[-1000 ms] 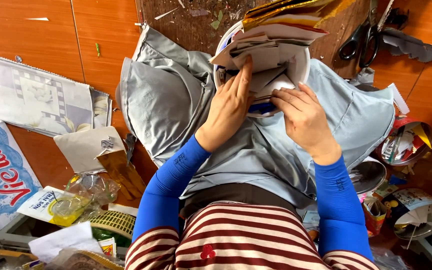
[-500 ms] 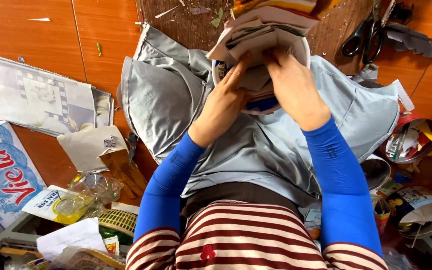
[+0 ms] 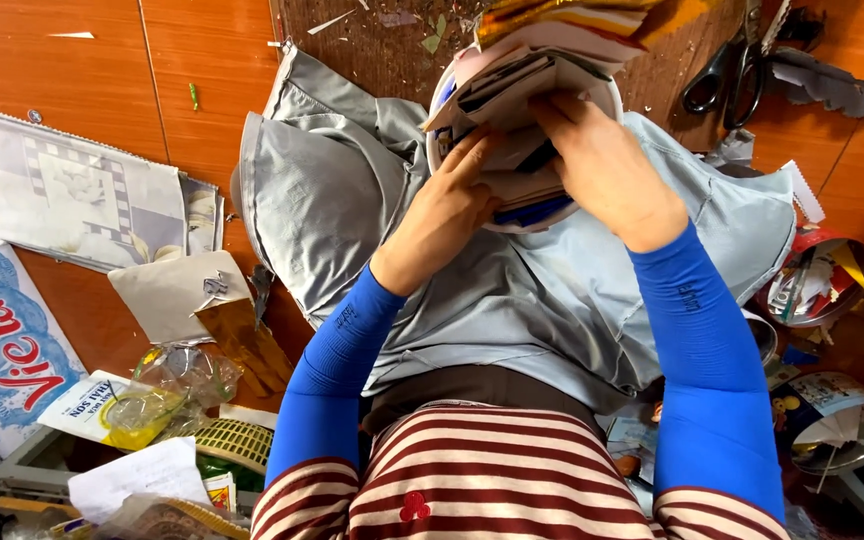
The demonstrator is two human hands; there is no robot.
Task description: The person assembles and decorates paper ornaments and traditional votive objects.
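Left hand (image 3: 449,215) and right hand (image 3: 607,170) raised together, fingers curled, forearms extended
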